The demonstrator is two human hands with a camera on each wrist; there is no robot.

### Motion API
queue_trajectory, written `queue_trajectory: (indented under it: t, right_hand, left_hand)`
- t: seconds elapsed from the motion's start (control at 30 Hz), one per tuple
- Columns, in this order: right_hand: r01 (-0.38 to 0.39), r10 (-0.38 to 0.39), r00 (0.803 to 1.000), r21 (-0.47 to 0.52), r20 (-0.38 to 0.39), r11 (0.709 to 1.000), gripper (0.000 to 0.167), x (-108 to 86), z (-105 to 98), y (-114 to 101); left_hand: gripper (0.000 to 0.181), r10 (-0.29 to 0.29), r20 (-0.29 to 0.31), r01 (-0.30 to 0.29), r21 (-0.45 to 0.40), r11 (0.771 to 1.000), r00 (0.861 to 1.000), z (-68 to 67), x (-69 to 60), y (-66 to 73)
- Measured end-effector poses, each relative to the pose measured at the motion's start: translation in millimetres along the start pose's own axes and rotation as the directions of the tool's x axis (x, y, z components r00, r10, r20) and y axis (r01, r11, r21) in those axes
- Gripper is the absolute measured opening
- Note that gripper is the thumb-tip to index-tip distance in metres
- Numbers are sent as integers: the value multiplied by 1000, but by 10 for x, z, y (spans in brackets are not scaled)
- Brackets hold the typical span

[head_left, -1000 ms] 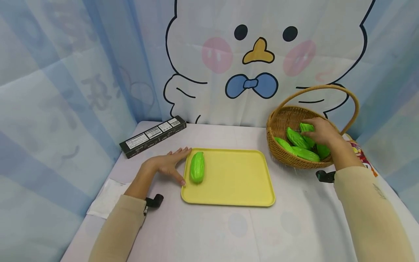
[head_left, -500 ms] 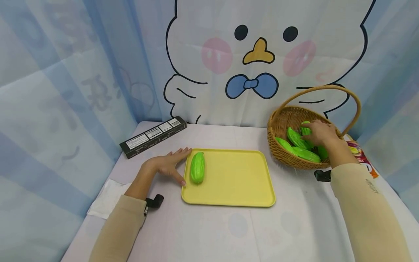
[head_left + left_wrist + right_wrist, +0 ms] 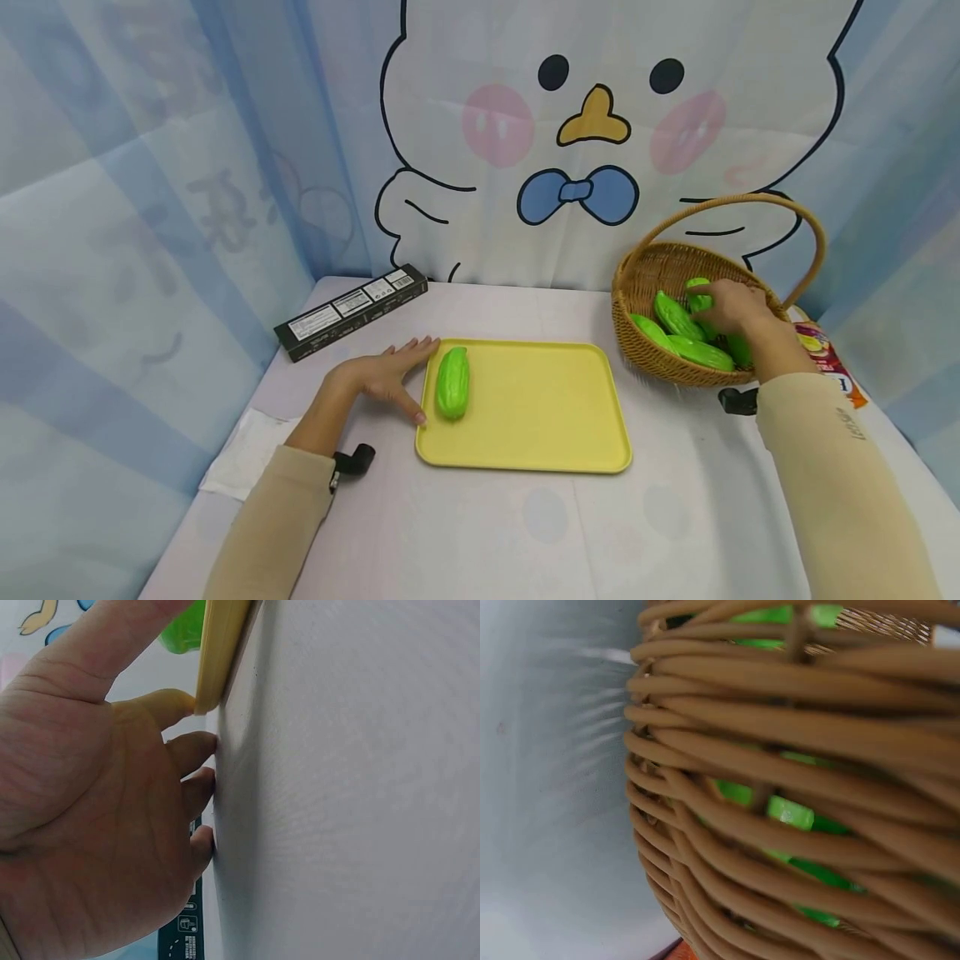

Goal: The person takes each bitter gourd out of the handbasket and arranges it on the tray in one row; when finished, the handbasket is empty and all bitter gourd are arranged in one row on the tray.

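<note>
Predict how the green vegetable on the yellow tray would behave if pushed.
The green vegetable would probably roll sideways, given its rounded, elongated body. Its glossy surface suggests it may be slippery. The yellow tray has a raised rim that might stop it.

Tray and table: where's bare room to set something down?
Free: tray, right of its vegetable; table between tray, left sleeve and right sleeve. Crowded: basket, with vegetables and right hand; tray's left edge, where the left hand touches.
</note>
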State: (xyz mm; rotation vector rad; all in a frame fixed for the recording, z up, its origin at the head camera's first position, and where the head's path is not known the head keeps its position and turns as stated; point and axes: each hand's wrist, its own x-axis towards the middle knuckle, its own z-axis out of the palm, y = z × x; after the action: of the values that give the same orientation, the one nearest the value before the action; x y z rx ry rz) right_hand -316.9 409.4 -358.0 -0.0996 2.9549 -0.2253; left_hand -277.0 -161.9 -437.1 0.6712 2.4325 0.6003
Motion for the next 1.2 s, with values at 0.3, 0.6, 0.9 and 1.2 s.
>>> queue_trajectory:
  t: [0.3,0.6,0.9,1.2]
  right_hand:
    - [26,-27,1000,66,12,997,57,-12,-28,43]
    - [69,-65,997,192,-30,979,64,-60,-41,-30]
    - [71,-79,997,225,27,972,55,-70,-67,-103]
    - [59,-76,995,222,69,973,55,-64,-77,-119]
  left_hand:
    - [143,6,-1,-6,10,1000,1000,-2,10,-4]
    - [142,8,-3,-8,10,1000,1000,0,0,-1]
    - [142,5,-2,-5,10,1000,1000,-1,0,-4]
    - [141,4,3,-4,7,1000,1000,-6,-23,29]
